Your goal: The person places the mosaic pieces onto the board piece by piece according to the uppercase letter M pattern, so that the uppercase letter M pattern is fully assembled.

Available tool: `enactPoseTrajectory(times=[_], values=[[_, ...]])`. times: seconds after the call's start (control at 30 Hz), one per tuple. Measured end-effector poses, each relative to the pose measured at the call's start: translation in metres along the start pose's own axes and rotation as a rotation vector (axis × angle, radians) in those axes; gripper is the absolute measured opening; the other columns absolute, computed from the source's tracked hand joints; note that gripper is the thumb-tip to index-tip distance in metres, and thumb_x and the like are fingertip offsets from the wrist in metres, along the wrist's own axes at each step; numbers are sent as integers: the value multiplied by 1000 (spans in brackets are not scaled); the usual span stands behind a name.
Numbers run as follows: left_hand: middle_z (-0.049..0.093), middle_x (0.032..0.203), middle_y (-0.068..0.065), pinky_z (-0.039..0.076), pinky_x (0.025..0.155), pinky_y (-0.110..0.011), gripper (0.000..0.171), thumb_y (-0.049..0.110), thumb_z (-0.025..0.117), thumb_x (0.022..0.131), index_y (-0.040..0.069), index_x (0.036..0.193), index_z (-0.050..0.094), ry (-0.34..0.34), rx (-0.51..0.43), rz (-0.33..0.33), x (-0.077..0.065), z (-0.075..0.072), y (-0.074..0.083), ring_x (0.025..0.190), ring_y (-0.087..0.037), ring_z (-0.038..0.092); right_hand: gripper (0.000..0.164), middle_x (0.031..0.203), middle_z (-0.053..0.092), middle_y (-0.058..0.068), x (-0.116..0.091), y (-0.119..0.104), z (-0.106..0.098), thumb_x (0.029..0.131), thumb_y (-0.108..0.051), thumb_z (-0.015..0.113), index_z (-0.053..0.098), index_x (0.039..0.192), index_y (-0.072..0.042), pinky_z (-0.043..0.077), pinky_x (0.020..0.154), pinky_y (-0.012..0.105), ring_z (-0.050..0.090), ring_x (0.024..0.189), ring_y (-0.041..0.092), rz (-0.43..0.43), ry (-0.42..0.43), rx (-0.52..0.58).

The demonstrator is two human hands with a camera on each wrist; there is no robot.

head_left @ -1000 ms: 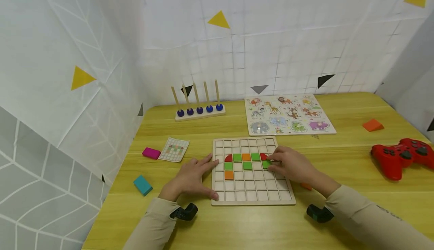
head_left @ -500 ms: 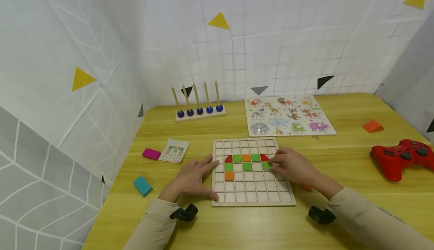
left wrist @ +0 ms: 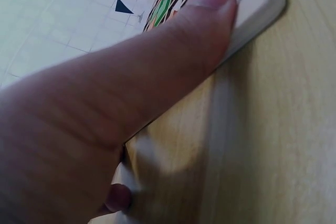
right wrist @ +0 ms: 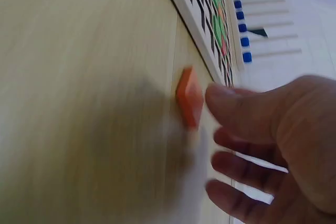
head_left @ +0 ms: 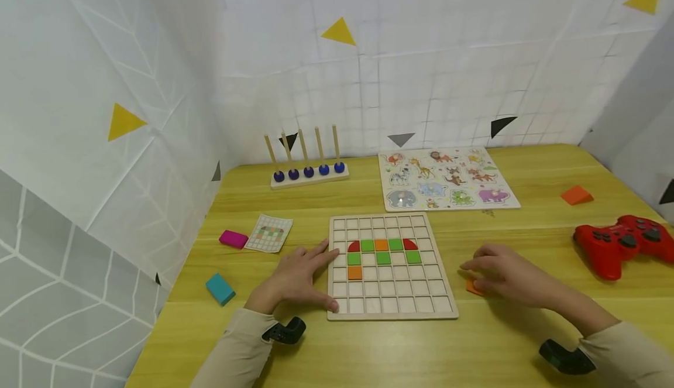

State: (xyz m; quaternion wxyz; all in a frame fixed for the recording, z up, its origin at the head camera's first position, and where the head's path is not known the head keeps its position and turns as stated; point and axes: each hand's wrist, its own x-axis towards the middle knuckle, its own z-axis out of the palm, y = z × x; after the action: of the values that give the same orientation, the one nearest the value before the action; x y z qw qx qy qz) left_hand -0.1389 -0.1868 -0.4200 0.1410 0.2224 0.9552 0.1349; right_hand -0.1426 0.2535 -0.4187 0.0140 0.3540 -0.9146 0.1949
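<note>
A wooden grid board (head_left: pixel 392 306) lies in front of me, bearing red, green and orange pieces in an arch-like pattern. My left hand (head_left: pixel 292 277) rests along the board's left edge, fingers spread, its thumb (left wrist: pixel 210 3) pressing the near corner in the left wrist view. To the right of the board, my right hand (head_left: pixel 513 275) hovers with loosely bent fingers over a loose orange tile (head_left: pixel 473 287). The right wrist view shows the thumb close beside that orange tile (right wrist: pixel 190 97), a small gap between them. A green tile (head_left: pixel 413 257) sits in the grid under the right-hand red piece.
Left of the board lie a pattern card (head_left: pixel 269 234), a magenta block (head_left: pixel 233 239) and a teal block (head_left: pixel 220 289). Behind stand a peg stacker (head_left: pixel 310 176) and an animal puzzle (head_left: pixel 447 180). On the right are a red game controller (head_left: pixel 611 247) and an orange wedge (head_left: pixel 577 195).
My right hand has let go of the green tile, which stays in the grid, and has moved right, off the board, to the loose orange tile. The left hand has stayed put.
</note>
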Motion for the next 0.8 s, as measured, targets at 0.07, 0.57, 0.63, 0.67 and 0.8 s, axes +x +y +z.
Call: enactPoseTrajectory(times=[0.07, 0.57, 0.63, 0.67, 0.8], values=[[19, 166, 3, 36, 86, -41, 107, 74, 75, 65, 35, 154, 31, -3, -3, -7, -1, 0, 0, 107, -21, 42, 36, 104, 58, -7, -8, 5, 0, 80, -9, 78, 73, 114, -21, 43, 73, 25, 44, 92, 0, -47, -15, 12], [20, 166, 4, 36, 87, -42, 107, 75, 75, 64, 36, 154, 32, 4, -8, -18, -2, 1, 0, 107, -20, 41, 38, 102, 54, -13, -21, 8, 13, 74, -15, 85, 71, 106, -30, 41, 74, 21, 42, 92, -3, -95, 113, 4], [20, 166, 3, 36, 86, -42, 107, 74, 75, 64, 35, 154, 33, 4, -4, -16, -1, 1, 0, 107, -20, 41, 36, 102, 54, -12, -23, 9, 12, 75, -18, 84, 71, 107, -29, 41, 73, 21, 42, 91, -3, -74, 105, 14], [19, 166, 3, 36, 87, -42, 107, 74, 75, 65, 35, 154, 32, 4, -3, -15, -1, 1, 0, 107, -21, 41, 36, 102, 54, -12, -24, 10, 12, 76, -19, 84, 71, 108, -28, 41, 72, 21, 42, 90, -2, -65, 103, 16], [19, 166, 3, 36, 86, -42, 107, 74, 76, 65, 35, 154, 32, 5, 2, -10, 0, 1, 1, 108, -22, 42, 35, 102, 54, -9, -27, 18, 11, 75, -20, 84, 72, 107, -25, 42, 70, 22, 43, 89, -2, -38, 106, 44]])
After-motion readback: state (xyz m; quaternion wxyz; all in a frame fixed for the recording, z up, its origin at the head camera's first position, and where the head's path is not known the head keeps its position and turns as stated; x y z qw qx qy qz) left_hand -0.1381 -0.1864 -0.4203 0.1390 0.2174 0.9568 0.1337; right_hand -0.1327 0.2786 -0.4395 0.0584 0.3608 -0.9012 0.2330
